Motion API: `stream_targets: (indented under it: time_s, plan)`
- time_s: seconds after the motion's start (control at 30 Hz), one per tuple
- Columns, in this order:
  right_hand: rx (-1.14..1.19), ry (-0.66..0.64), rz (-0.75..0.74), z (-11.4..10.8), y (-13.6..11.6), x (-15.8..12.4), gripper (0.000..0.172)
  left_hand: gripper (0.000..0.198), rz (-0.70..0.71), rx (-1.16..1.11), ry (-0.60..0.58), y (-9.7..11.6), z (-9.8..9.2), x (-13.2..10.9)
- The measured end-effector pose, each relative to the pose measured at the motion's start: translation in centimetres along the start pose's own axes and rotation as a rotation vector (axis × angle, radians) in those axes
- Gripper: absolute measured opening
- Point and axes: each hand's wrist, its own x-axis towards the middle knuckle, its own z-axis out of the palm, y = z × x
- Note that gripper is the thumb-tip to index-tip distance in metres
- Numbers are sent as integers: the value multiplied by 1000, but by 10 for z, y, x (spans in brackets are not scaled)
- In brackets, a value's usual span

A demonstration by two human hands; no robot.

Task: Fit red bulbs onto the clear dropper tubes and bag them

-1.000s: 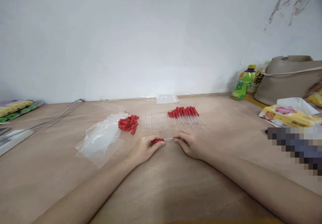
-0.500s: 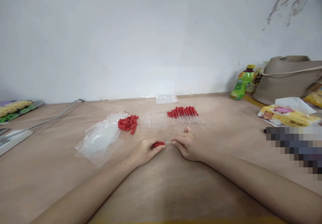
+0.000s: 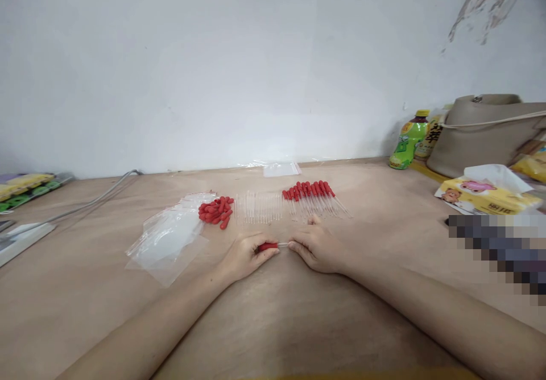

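My left hand (image 3: 248, 256) is closed on a red rubber dropper bulb (image 3: 268, 246), pinched between thumb and fingers. My right hand (image 3: 318, 247) pinches a thin clear glass tube (image 3: 282, 245), whose bare middle shows between the two hands. The tube's left end meets the bulb's mouth; how deep it sits is too small to tell. Beyond my hands lie a heap of loose red bulbs (image 3: 216, 211), a row of bare glass tubes (image 3: 262, 207) and a row of droppers with red bulbs fitted (image 3: 313, 192).
Clear plastic bags (image 3: 170, 240) lie left of the loose bulbs, and a small bag (image 3: 281, 169) lies by the wall. A cable (image 3: 100, 199) runs at left. To the right are a green bottle (image 3: 408, 144), a beige handbag (image 3: 480, 135) and a tissue pack (image 3: 486, 195).
My hands have come very slightly closer together, with the bulb and tube still between them. The view has shifted a little; the other things lie as before.
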Motion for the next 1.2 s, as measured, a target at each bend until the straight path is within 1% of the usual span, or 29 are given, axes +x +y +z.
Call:
stream_targets:
  time_s: [0.07, 0.13, 0.2, 0.23, 0.3, 0.4, 0.47, 0.53, 0.67, 0.8, 0.87, 0.93, 1.03, 1.13, 1.2]
  plan:
    - [-76, 3, -46, -5, 2, 0, 22, 16, 13, 26, -1, 1, -2, 1]
    - [-156, -2, -65, -10, 6, -1, 21, 17, 10, 48, 28, 2, -5, 1]
    - [-195, 4, -31, -14, 13, -2, 19, 23, 6, 66, 62, 1, -7, 1]
    - [-193, 22, 11, -16, 17, -2, 18, 26, 8, 70, 70, 1, -7, 0]
    - [-134, 78, 131, -19, 28, -2, 18, 30, 12, 74, 65, -1, -8, -1]
    - [44, 173, 376, -18, 45, 1, 20, 32, 7, 74, 24, -2, -8, -1]
    - [146, 197, 543, -16, 55, 5, 20, 30, 5, 75, -7, -4, -8, 1]
    - [191, 198, 675, -14, 62, 11, 21, 29, 3, 73, -32, -5, -7, 2]
    - [110, 168, 865, -13, 71, 28, 27, 29, 5, 82, -47, -6, -6, 3]
    - [-10, 134, 1027, -8, 77, 44, 26, 30, 24, 94, -37, -6, -6, 2]
    - [-41, 127, 1063, -3, 80, 49, 25, 30, 28, 95, -36, -7, -6, 2]
    - [-58, 122, 1065, 0, 82, 51, 27, 30, 23, 96, -40, -7, -6, 2]
    - [-89, 108, 1066, 4, 80, 52, 34, 30, 20, 105, -43, -7, -6, 2]
    - [-117, 124, 1023, 5, 72, 54, 37, 30, 22, 123, -45, -8, -6, 2]
    - [-129, 122, 953, 8, 63, 56, 35, 30, 27, 127, -42, -8, -6, 3]
